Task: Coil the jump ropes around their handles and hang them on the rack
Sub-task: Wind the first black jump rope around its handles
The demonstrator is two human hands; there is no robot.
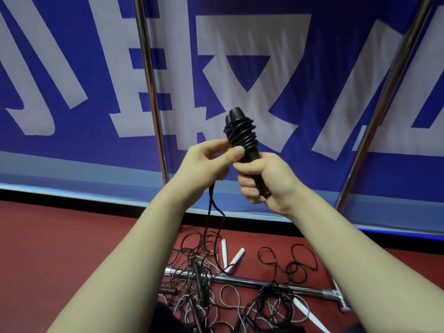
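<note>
My right grip (260,179) is wrapped round the black handles (251,153), held up in the air, while my left grip (209,162) pinches the rope (241,135) trailing to the floor (72,236). I'd keep it taut and lay each turn snug beneath the last.

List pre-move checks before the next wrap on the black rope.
1. Right hand grips the black handles: ok.
2. Left hand pinches the rope tail beside the coil: ok.
3. Coil sits below the handle ends, no turn slipped off: ok.
4. Rope tail free of the floor tangle: cannot tell, it drops into the pile.
5. Hanging spot in view: not ok, only the upright rack poles show.
</note>
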